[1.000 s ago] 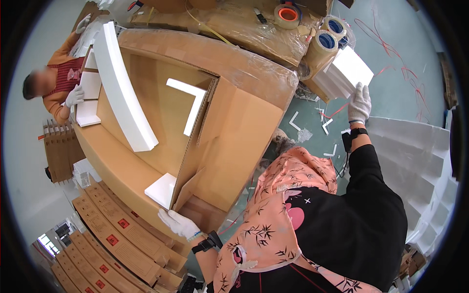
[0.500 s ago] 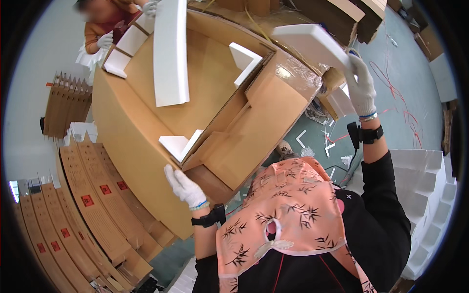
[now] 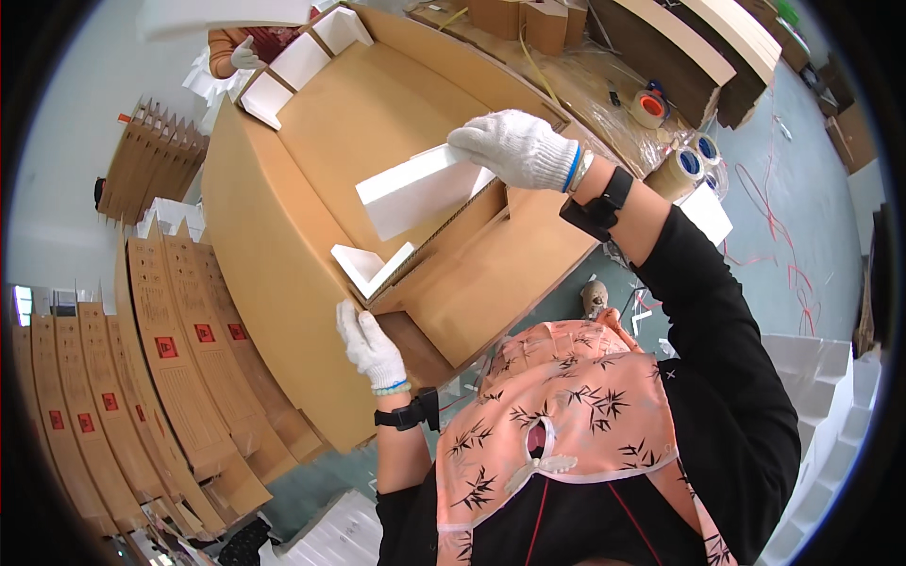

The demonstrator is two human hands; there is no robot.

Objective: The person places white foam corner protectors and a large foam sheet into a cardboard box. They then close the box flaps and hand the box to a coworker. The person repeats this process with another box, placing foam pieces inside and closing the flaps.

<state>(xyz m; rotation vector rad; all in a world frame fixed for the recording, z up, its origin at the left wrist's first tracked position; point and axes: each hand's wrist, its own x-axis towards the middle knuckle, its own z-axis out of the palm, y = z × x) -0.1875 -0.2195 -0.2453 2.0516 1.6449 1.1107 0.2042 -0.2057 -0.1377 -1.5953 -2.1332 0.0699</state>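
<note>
A large open cardboard box fills the middle, tilted across my view. My right hand, in a white knit glove, is closed on the upper edge of a white foam block, held over the near end of the box's inside. My gloved left hand rests against the outside of the box's near left corner, fingers stretched out and holding nothing. Just above it, inside that corner, sits an L-shaped white foam corner piece. White foam pads line the far end wall.
Beyond the far end a person's gloved hand shows, and a long white foam piece hangs nearby. Flattened printed cartons stand at left. Tape rolls sit right of the box. White foam stacks stand at right; red cord lies on the floor.
My right hand has brought the foam block leftward from beside the box to over its near end. The long foam piece has moved from over the box to the upper left. My left hand stays at the corner.
</note>
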